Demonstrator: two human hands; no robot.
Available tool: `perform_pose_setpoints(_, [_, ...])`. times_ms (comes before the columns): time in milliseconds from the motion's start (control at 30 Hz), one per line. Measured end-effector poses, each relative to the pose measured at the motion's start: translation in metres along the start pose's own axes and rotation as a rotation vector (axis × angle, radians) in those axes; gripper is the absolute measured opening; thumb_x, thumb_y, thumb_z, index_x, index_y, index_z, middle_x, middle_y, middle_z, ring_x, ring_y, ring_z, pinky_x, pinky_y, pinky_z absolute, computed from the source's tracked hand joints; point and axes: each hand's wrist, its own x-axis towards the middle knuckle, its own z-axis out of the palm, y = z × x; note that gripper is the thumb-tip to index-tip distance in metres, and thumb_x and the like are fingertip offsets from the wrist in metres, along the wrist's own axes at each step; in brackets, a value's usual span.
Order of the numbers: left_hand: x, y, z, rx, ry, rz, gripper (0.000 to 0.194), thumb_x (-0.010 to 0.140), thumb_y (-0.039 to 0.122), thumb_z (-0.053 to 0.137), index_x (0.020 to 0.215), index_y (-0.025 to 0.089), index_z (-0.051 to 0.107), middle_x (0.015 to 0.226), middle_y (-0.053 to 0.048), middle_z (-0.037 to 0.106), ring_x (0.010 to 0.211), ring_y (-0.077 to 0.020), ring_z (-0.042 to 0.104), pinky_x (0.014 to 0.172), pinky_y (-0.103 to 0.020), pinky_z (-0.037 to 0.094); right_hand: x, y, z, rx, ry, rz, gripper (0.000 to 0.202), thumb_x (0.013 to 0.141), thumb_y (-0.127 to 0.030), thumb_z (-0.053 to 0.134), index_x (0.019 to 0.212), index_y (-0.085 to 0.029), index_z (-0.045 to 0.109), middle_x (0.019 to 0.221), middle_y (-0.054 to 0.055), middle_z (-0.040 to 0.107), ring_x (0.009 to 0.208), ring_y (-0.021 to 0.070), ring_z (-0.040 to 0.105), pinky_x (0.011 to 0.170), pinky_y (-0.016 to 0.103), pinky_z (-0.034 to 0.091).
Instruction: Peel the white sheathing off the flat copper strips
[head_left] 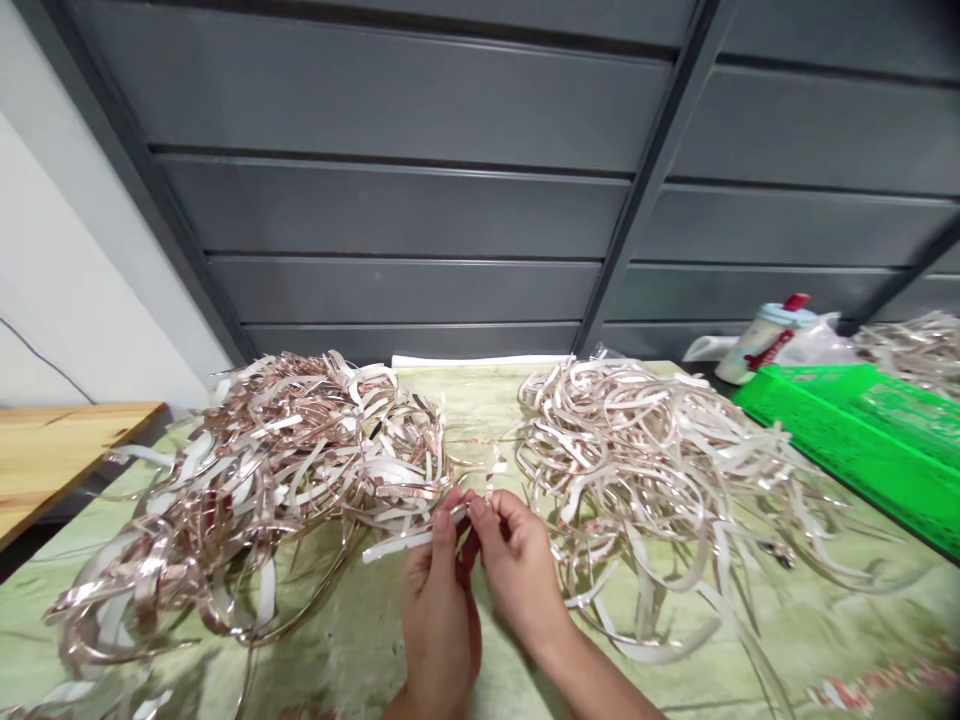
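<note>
My left hand (pixel 442 600) and my right hand (pixel 517 560) meet over the middle of the table, fingertips pinched close together. Between them is a narrow white and rose-gold strip (pixel 401 545), one end of which sticks out to the left. A short white piece (pixel 495 470) shows just beyond my fingertips. What exactly lies between the fingers is partly hidden. To the left spreads a tangled heap of shiny rose-gold and white strips (pixel 285 440). A second heap of looping, paler strips (pixel 637 430) lies to the right of my hands.
A bright green plastic basket (pixel 847 430) stands at the right edge, with a cup with a light blue lid (pixel 772 340) behind it. More strips (pixel 919 345) lie at far right. A wooden board (pixel 67 450) is at left. Grey panels (pixel 390 210) rise behind the green-patterned table (pixel 480 400).
</note>
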Motion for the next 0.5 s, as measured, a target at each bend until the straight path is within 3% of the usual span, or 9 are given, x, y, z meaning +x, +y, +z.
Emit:
perform_pose_setpoints(133, [0.0031, 0.0031, 0.0007, -0.038, 0.006, 0.003, 0.029, 0.077, 0.035, 0.075, 0.099, 0.015, 0.076, 0.095, -0.012, 0.076, 0.086, -0.0178, 0.072, 0.076, -0.023, 0.058, 0.0001, -0.0020, 0.0004, 0.228, 0.040, 0.062, 0.042, 0.085, -0.045, 0.066, 0.059, -0.019, 0.047, 0.047, -0.006, 0.045, 0.046, 0.0088, 0.038, 0.049, 0.022, 0.030])
perform_pose_setpoints(267, [0.0053, 0.0047, -0.0013, -0.061, -0.010, -0.002, 0.025, 0.080, 0.032, 0.074, 0.099, 0.015, 0.075, 0.095, -0.011, 0.076, 0.085, -0.0160, 0.072, 0.073, -0.021, 0.058, 0.0022, -0.0029, -0.0016, 0.468, 0.026, 0.166, 0.041, 0.081, -0.045, 0.071, 0.061, -0.019, 0.046, 0.049, -0.007, 0.041, 0.043, 0.0066, 0.029, 0.044, 0.021, 0.021])
perform_pose_setpoints(500, [0.0026, 0.0017, -0.0034, 0.074, -0.084, 0.031, 0.031, 0.074, 0.034, 0.079, 0.098, 0.016, 0.076, 0.104, -0.010, 0.075, 0.098, -0.0183, 0.069, 0.086, -0.023, 0.054, -0.0046, -0.0068, 0.0006, 0.255, -0.005, 0.039, 0.037, 0.087, -0.045, 0.065, 0.066, -0.018, 0.051, 0.052, -0.007, 0.041, 0.048, 0.0073, 0.030, 0.047, 0.020, 0.026])
